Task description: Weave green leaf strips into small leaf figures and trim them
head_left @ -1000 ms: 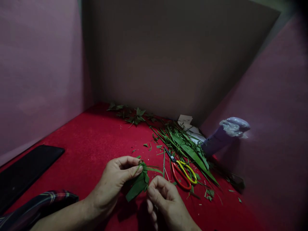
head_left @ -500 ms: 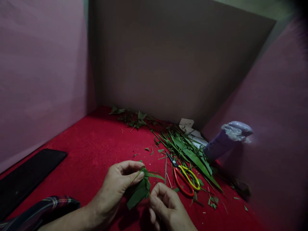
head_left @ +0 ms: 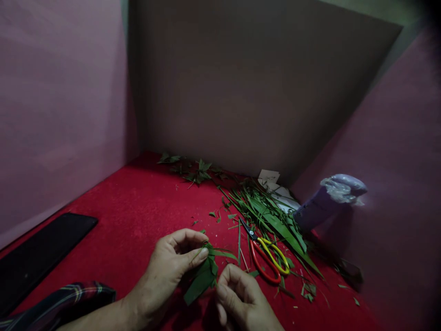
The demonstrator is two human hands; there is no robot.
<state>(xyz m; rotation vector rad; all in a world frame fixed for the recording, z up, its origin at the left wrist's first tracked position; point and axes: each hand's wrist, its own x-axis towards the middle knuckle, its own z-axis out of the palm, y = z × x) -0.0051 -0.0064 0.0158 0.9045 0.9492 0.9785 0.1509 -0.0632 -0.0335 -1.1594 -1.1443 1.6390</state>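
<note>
Your left hand (head_left: 168, 264) and right hand (head_left: 243, 294) are both on the leaf bundle (head_left: 201, 281).
Black slab (head_left: 48, 257) lies far left on the red surface (head_left: 138, 202); your left thumb and forefinger clamp the bundle's top, bundle sits between your hands, your right fingertips pinch its thin lower-right strand. Scissors (head_left: 254, 236) lie just beyond, then leaf pile (head_left: 275, 223), then purple container (head_left: 315, 211), tilted, clear plastic around its top.

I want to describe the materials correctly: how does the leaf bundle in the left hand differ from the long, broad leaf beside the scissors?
The leaf bundle is held by the left hand; the broad leaf lies in the pile. The leaf bundle is short and layered, while the broad leaf is long and stretched out. Both are green.
</note>
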